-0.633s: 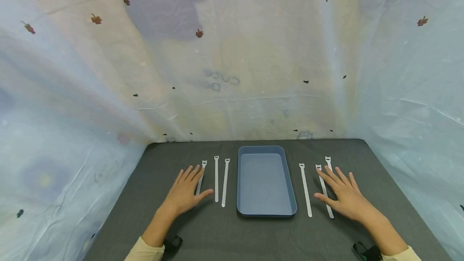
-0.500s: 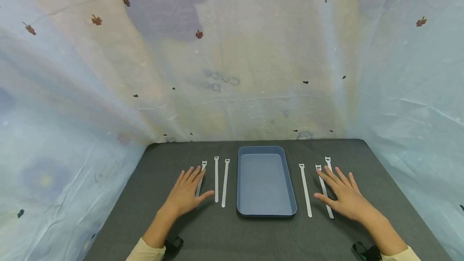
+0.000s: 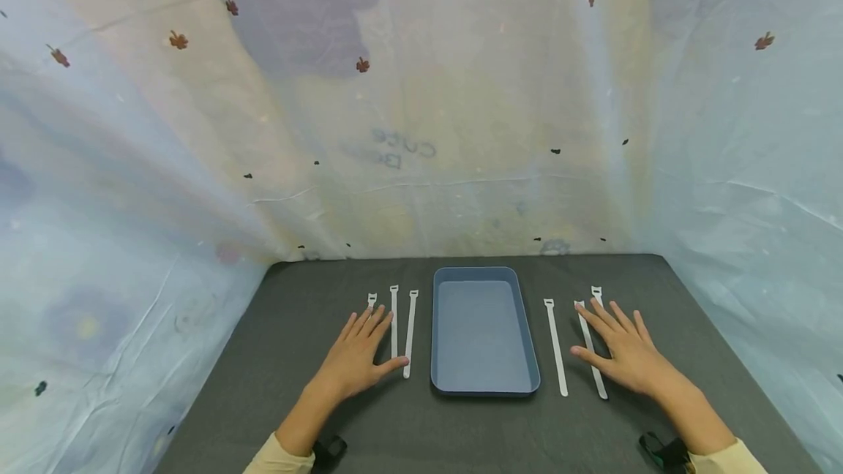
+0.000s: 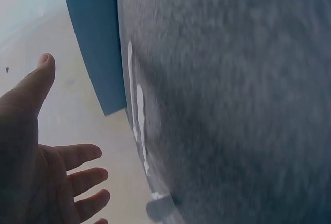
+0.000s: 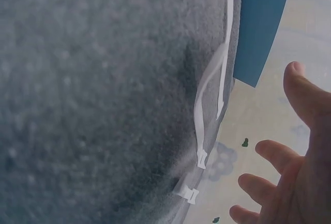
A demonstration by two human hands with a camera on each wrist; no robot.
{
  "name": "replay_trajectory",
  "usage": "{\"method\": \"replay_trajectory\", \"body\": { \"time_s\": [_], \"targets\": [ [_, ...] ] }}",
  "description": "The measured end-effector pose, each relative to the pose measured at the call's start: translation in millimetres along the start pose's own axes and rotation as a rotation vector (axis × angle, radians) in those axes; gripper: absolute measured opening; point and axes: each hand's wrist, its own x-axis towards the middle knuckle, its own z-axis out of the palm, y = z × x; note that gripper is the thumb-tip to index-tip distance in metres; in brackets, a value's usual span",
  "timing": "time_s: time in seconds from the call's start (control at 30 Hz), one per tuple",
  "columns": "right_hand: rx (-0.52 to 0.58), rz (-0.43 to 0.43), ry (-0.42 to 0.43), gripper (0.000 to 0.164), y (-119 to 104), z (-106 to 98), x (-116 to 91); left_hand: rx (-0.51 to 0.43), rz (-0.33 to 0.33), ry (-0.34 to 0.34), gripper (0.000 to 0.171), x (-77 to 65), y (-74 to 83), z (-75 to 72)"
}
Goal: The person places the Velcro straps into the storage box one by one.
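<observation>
Blue tray [image 3: 484,335], rectangular, one: placed centrally on the dark grey surface [image 3: 487,434]. White straps [image 3: 411,328], slotted at the far end, six: three laid to the tray's left, three to its right. Left hand [image 3: 354,363] and right hand [image 3: 628,360]: both held above the straps, fingers spread and nearly straight, nothing grasped; outer straps are partly hidden beneath in the head view.

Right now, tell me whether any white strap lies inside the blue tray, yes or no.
No, the white straps lie on the dark table, on either side of the blue tray.
</observation>
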Motion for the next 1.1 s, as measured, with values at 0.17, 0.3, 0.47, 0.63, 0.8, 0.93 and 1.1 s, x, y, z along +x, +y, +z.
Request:
{"method": "replay_trajectory", "body": {
  "time_s": [0.17,0.3,0.47,0.63,0.8,0.93,1.1],
  "targets": [
    [0.001,0.001,-0.004,0.087,4,-1,3,-0.007,0.029,-0.011,0.097,1.6,8.3,2.2],
    [-0.006,0.005,-0.001,0.087,8,-2,5,0.003,0.048,-0.017,0.099,3.9,14.6,3.3],
    [0.005,0.009,0.002,0.087,11,-3,7,0.012,0.078,-0.022,0.101,5.1,21.6,4.7],
    [0.007,0.017,-0.006,0.087,15,-3,10,-0.011,0.107,-0.028,0.102,5.0,28.0,6.3],
    [-0.012,0.018,0.002,0.087,19,-4,12,-0.028,0.142,-0.027,0.103,6.8,34.1,8.5],
    [-0.032,0.012,0.02,0.087,22,-5,14,-0.042,0.145,-0.044,0.104,6.7,38.2,8.8],
    [-0.049,0.003,0.028,0.085,26,-4,18,-0.031,0.149,-0.059,0.105,5.9,39.9,11.5]
  ]
}}
